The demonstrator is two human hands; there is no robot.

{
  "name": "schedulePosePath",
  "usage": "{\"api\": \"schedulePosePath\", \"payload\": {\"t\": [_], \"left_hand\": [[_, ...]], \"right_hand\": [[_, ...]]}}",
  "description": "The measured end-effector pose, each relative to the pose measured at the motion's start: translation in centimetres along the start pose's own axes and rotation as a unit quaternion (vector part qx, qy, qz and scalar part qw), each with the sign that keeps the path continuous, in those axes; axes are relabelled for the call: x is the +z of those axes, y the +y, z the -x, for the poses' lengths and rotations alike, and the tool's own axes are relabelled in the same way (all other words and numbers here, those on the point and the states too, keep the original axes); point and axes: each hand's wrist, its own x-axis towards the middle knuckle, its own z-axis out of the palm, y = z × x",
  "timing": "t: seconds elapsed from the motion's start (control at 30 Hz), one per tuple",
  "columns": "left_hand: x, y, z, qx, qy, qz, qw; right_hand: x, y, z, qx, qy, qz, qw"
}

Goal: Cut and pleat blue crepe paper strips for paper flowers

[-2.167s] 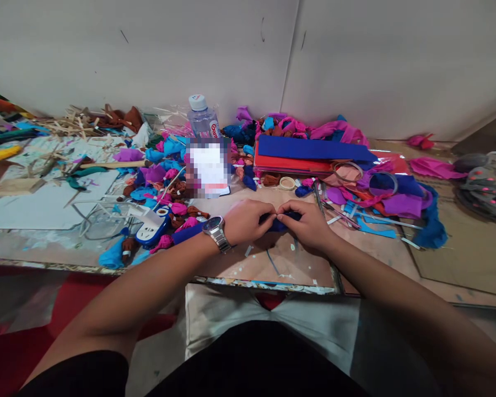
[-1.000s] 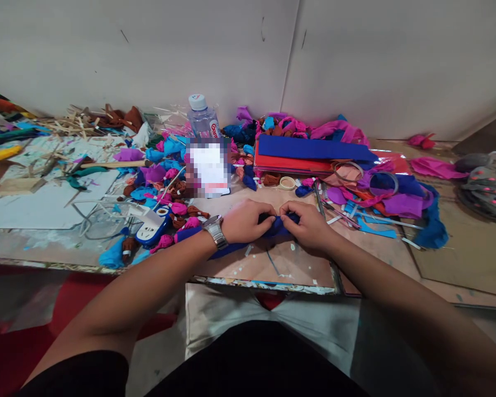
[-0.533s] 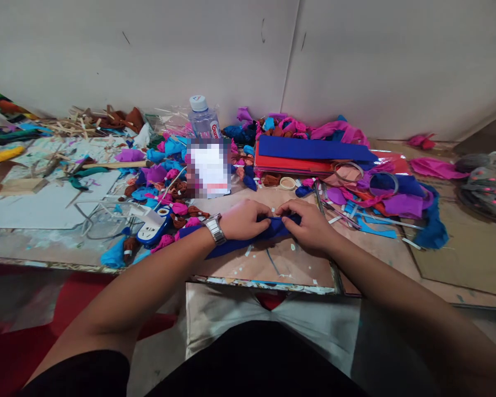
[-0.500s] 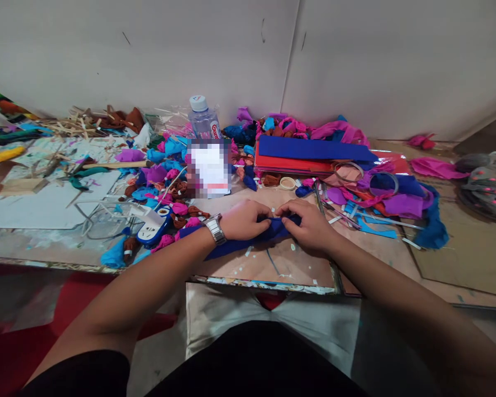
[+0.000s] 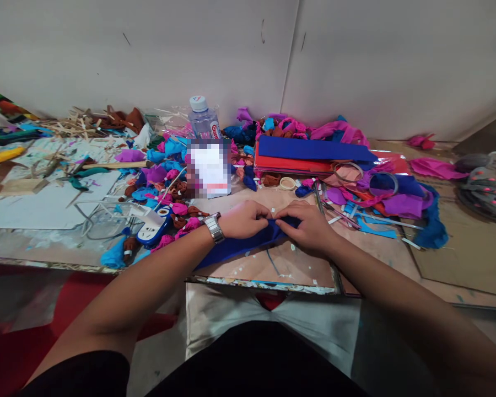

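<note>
A long strip of dark blue crepe paper (image 5: pixel 242 245) lies on the worktable near its front edge, partly hidden under my hands and left forearm. My left hand (image 5: pixel 247 219), with a metal watch on the wrist, pinches the strip's upper edge between thumb and bent fingers. Close beside it, my right hand (image 5: pixel 303 221) grips the right end of the same strip, thumb and index finger at the edge. The fingertips of both hands almost meet. Just behind them lies a tape roll (image 5: pixel 288 183). Several crumpled pink, brown and blue paper pieces lie left of my left wrist.
Behind stand a plastic bottle (image 5: pixel 204 121) and a blurred-out phone-like object (image 5: pixel 210 168). A blue-and-white power strip (image 5: pixel 152 226) with a cable sits at left, pliers (image 5: pixel 85 176) beyond it. Stacked coloured paper (image 5: pixel 314 149), scissors (image 5: pixel 341 212) and scraps lie right.
My fingers have shifted slightly along the strip's top edge. The blue paper has turned a little, its left part now reaching lower toward the table's front edge.
</note>
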Motion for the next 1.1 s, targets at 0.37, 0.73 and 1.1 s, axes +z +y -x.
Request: {"api": "schedulePosePath", "payload": {"t": [0.37, 0.73, 1.1], "left_hand": [[-0.1, -0.2, -0.26, -0.023, -0.007, 0.0, 1.0], [-0.09, 0.16, -0.09, -0.011, -0.017, 0.014, 1.0], [-0.06, -0.18, -0.2, -0.014, -0.025, 0.052, 0.998]], "right_hand": [[0.21, 0.29, -0.18, -0.074, 0.023, -0.007, 0.997], [0.34, 0.13, -0.14, -0.06, 0.036, -0.009, 0.998], [0.34, 0.46, -0.12, -0.094, 0.049, 0.012, 0.994]]}}
